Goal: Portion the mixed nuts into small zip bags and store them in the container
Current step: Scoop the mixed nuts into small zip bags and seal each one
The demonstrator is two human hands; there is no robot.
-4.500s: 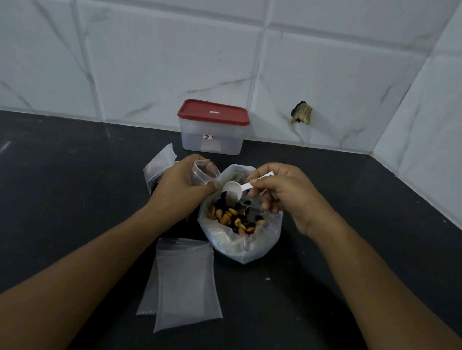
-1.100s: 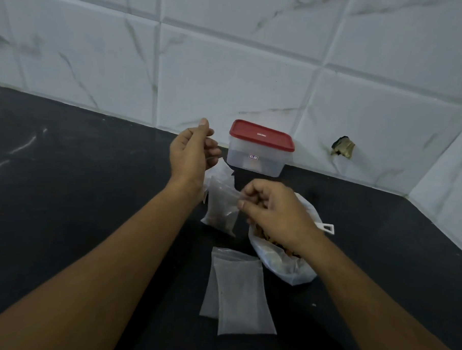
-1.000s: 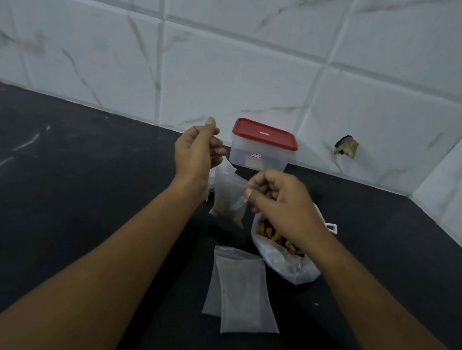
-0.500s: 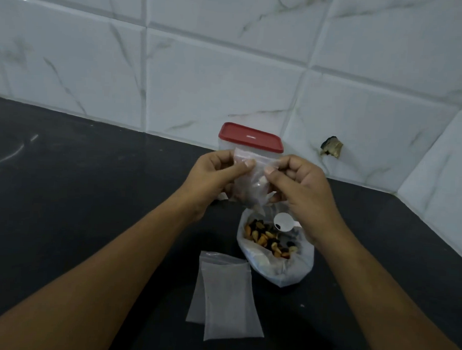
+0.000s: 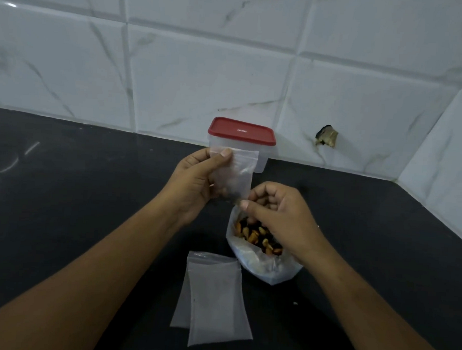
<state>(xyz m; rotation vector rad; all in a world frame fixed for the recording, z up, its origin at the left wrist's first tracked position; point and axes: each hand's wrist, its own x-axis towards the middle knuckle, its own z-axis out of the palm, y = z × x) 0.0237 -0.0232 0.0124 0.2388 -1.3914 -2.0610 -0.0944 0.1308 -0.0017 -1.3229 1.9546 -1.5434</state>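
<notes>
Upright, zip bag (image 5: 235,172) hangs lengthwise from left hand (image 5: 197,184); mouth uppermost.

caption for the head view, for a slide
Left hand holds up a small zip bag, right hand pinching its lower corner, above the open bag of mixed nuts.

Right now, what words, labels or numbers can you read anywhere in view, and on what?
On the red lid of the clear plastic container: small white imprint, too small to read.
On the small clear zip bag in the left hand: no print visible.
Nothing else shows text.
</notes>
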